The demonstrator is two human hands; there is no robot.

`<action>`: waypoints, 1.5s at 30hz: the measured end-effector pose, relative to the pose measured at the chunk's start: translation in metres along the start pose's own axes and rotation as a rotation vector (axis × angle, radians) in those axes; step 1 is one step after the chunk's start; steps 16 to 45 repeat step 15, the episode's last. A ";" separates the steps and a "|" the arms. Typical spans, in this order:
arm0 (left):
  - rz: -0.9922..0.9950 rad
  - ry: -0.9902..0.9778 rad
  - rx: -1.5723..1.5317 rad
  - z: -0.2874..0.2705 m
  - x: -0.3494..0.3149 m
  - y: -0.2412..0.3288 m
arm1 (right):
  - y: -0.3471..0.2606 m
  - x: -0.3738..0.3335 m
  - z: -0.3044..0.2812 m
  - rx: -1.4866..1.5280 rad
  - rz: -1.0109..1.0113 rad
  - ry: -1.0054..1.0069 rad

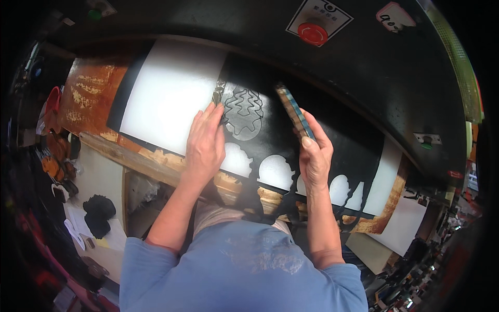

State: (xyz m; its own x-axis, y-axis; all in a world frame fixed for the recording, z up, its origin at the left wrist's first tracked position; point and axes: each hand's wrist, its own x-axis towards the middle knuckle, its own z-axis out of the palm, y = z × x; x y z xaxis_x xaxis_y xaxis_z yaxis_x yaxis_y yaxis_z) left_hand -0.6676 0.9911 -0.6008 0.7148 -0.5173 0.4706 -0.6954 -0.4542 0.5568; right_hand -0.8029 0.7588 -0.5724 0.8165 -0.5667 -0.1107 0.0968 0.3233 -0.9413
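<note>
My right hand [315, 158] grips a cutting die [294, 112], a narrow band-like tool with a blue-and-brown edge, held tilted above a black sheet [312, 117]. My left hand [206, 141] lies with fingers stretched out at the sheet's left edge, partly over a white board [166, 88]. Beside its fingertips, the sheet bears a rounded cut outline [244, 113] with wavy lines inside. Along the near edge, rounded openings [276, 172] show white through the sheet, and ragged black strips hang down. Whatever lies under my left palm is hidden.
A dark machine beam [208, 21] with a red push button [313, 34] spans the far side. A worn wooden edge [140, 156] runs in front of me. At lower left, black pieces [99, 214] are piled on a pale surface; a grey-white panel [403, 223] stands at right.
</note>
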 end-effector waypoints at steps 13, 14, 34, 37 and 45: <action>0.012 -0.007 0.018 0.004 -0.002 -0.003 | 0.032 -0.005 -0.004 -1.070 -0.565 0.024; 0.003 -0.007 0.006 0.004 -0.002 -0.003 | 0.032 -0.004 -0.005 -1.062 -0.565 0.021; -0.008 -0.007 -0.006 0.005 -0.002 -0.003 | 0.031 -0.003 -0.007 -1.053 -0.570 0.008; -0.008 -0.007 -0.006 0.005 -0.002 -0.003 | 0.031 -0.003 -0.007 -1.053 -0.570 0.008; -0.008 -0.007 -0.006 0.005 -0.002 -0.003 | 0.031 -0.003 -0.007 -1.053 -0.570 0.008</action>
